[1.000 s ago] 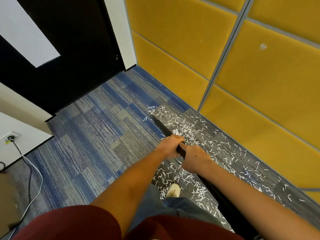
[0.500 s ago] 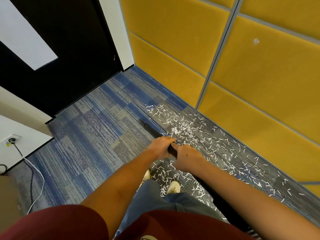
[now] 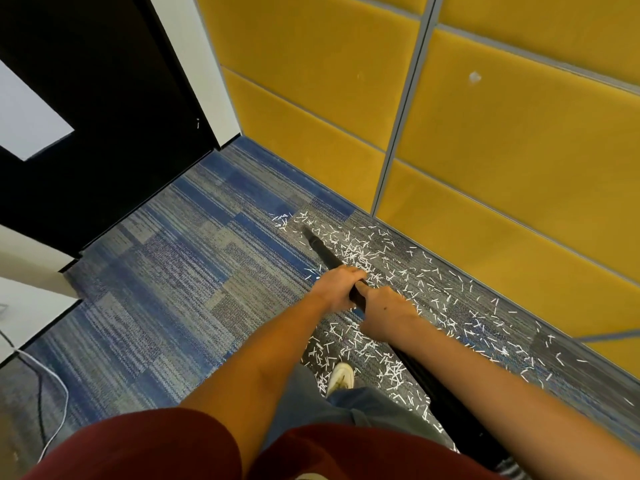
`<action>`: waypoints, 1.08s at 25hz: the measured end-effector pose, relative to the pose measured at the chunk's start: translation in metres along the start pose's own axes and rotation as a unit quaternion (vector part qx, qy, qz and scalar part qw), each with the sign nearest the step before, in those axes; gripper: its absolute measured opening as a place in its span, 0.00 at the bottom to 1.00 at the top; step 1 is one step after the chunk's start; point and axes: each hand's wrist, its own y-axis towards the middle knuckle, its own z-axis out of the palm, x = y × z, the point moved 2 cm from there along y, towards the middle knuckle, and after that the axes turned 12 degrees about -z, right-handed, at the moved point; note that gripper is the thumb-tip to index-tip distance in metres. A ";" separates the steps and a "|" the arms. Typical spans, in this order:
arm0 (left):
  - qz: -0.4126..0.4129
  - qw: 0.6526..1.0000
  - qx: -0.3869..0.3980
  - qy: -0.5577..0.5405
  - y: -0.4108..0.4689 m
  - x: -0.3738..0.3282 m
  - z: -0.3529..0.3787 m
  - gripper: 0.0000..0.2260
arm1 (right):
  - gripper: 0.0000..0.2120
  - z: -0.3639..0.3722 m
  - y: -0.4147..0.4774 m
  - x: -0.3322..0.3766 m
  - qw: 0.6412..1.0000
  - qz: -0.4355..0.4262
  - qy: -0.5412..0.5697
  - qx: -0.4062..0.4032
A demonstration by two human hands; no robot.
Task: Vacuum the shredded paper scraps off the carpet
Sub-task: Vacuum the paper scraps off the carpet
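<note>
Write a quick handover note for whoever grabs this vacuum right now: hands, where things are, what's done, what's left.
Left hand grips the black vacuum tube in front; right hand grips it just behind.
Tube tip is at the far edge of the paper scraps, which lie on the carpet along the yellow wall and back to the shoe.
Done: can't tell.
Left: the whole scattered strip.

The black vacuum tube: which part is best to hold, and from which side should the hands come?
Grip the straight middle of the black vacuum tube from above, one hand behind the other, as the left hand and right hand do. It is long and thin and slants down to the carpet, so a two-hand grip probably steers its tip best.
</note>
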 end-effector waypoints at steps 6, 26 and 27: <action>-0.039 0.999 -0.004 -0.003 -0.002 0.032 -0.002 0.12 | 0.30 -0.006 0.015 0.017 0.999 -0.032 -0.004 0.016; -0.049 0.999 -0.002 -0.020 0.029 0.062 -0.022 0.11 | 0.34 -0.026 0.056 0.037 0.999 -0.020 -0.035 0.019; -0.054 0.998 -0.005 -0.024 0.028 0.066 -0.023 0.11 | 0.34 -0.026 0.058 0.040 0.999 -0.024 -0.039 0.022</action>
